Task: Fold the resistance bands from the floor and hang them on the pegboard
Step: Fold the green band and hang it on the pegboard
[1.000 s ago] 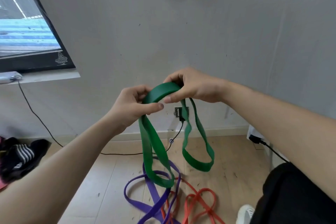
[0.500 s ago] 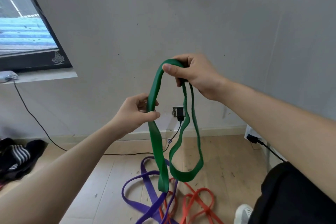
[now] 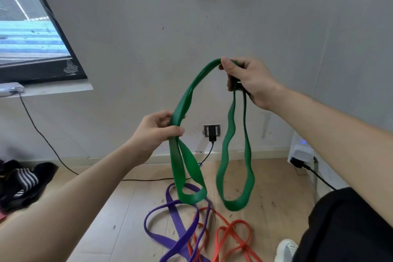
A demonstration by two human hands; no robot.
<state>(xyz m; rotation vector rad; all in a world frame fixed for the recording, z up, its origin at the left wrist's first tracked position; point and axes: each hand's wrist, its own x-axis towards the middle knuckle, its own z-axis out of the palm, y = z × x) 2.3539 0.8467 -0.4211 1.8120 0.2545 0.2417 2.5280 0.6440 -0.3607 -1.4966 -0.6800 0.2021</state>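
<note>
Green band (image 3: 187,95), soft and floppy, drapes between both hands: left hand (image 3: 157,132) grips low at nine o'clock, right hand (image 3: 246,78) pinches the top; best gathered at the loop ends.

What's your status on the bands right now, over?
Left hand and right hand both grip green band, right higher. Two loops hanging, not yet hung up. Purple band and orange band on floor beneath.

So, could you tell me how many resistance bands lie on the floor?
2: a purple band and an orange band, overlapping below the green band that the left hand and right hand hold up. The frame edge cuts both off, so more may be hidden.
</note>
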